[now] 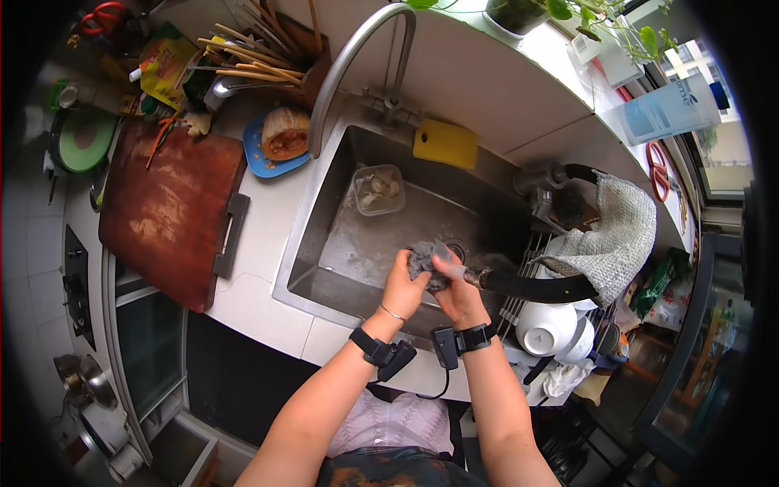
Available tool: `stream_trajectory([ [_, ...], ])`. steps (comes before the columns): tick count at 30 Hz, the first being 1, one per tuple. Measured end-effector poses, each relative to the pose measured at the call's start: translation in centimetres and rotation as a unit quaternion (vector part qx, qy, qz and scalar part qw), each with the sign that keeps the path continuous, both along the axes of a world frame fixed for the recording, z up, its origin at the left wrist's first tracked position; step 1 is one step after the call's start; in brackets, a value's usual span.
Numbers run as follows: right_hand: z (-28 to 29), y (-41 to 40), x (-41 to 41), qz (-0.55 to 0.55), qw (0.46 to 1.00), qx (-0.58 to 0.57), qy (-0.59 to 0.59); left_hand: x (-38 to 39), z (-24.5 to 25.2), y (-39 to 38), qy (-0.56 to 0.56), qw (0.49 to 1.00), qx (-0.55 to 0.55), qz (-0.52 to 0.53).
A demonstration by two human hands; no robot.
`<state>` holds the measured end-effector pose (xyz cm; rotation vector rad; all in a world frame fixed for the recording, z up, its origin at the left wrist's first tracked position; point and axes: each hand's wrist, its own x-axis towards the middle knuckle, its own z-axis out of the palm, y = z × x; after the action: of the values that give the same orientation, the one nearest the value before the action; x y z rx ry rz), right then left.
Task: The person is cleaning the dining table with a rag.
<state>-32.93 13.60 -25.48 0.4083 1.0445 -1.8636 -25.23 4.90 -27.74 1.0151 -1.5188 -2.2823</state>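
Over the sink basin (353, 243), both hands grip a crumpled grey cloth (428, 254). My left hand (403, 287) holds it from the left, with the thumb across its lower side. On the right, my right hand (461, 299) has its fingers on the same cloth, partly hidden by the hose end. A black faucet hose (538, 288) with a metal collar points at the cloth; something clear, a stream of water or a translucent tip, runs from it. A clear plastic tub (380, 190) holding pale pieces sits in the basin's far left corner.
A yellow scrubbing cloth (446, 145) hangs at the sink's back rim, near a tall curved faucet (333, 73). White bowls (546, 329) stand on a rack to the right. Left are a wooden cutting board (173, 207) and a cut squash (285, 134) on a blue plate (258, 159).
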Motion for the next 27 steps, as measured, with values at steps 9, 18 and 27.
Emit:
stream_trajectory([
  [9,-1.9,0.4,-0.3,-0.017,0.991,0.128,0.045,0.5,-0.5,1.2,-0.146,0.989,-0.016,-0.013],
  [18,-2.1,-0.7,1.6,-0.047,0.982,0.127,0.133,-0.3,-0.7,1.7,-0.018,0.981,-0.176,-0.081],
  [27,-1.7,-1.3,1.6,-0.017,0.965,0.224,0.133,-0.4,0.0,2.2,-0.036,0.994,0.096,-0.036],
])
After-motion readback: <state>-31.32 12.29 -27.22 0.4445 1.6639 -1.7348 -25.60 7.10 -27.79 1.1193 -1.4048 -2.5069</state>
